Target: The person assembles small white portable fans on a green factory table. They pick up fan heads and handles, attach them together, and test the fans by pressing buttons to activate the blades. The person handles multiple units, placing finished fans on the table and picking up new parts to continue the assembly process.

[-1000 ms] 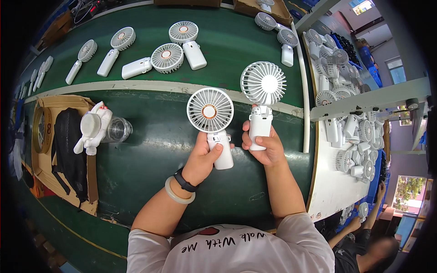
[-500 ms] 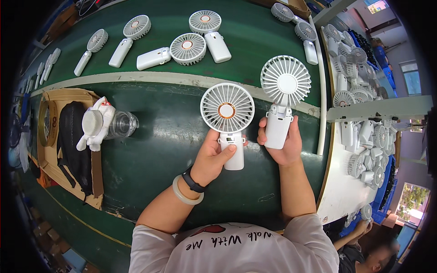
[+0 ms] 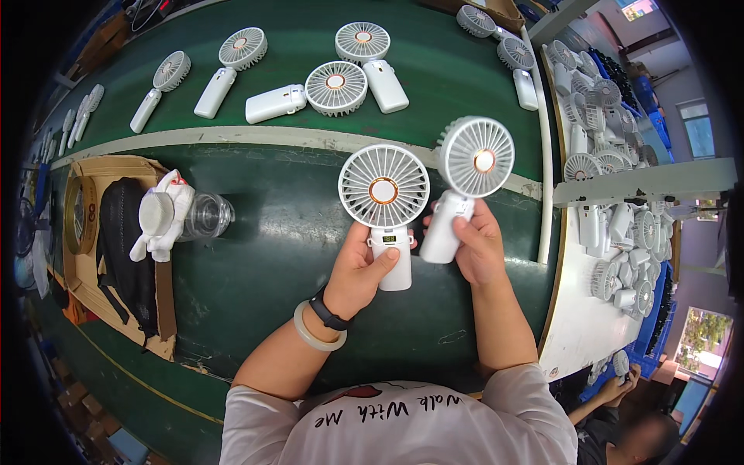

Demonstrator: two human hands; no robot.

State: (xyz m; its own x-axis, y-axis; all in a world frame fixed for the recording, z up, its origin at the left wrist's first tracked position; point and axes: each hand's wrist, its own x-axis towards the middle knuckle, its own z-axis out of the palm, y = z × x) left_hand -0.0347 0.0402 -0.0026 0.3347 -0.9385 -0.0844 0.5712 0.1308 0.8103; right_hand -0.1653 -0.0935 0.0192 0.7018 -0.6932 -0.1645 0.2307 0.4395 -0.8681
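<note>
My left hand point(image 3: 361, 262) is closed around the handle of a white handheld fan point(image 3: 397, 271), its thumb on the front. That fan stands upright, facing me, with a copper-coloured ring at its hub and a small lit display below the head. Beside it, a second white handheld fan point(image 3: 442, 232) is gripped by its handle in my right hand point(image 3: 482, 246). This one tilts to the right and also shows a copper-ringed hub; its head is close to the first fan's without plainly touching. Both are held over the dark green table point(image 3: 271, 310).
Several white fans point(image 3: 335, 82) lie on the green conveyor point(image 3: 294, 46) beyond a pale rail. At left are a cardboard tray point(image 3: 164, 298) with a black pouch, a white plush toy, and a clear jar point(image 3: 208, 215). More fans crowd a white table at right; a co-worker's hands point(image 3: 620, 385) hold one.
My right hand has turned its fan from the plain back to the copper-ringed front and tilted it. The nearer fans on the conveyor have shifted right. My left hand has barely moved.
</note>
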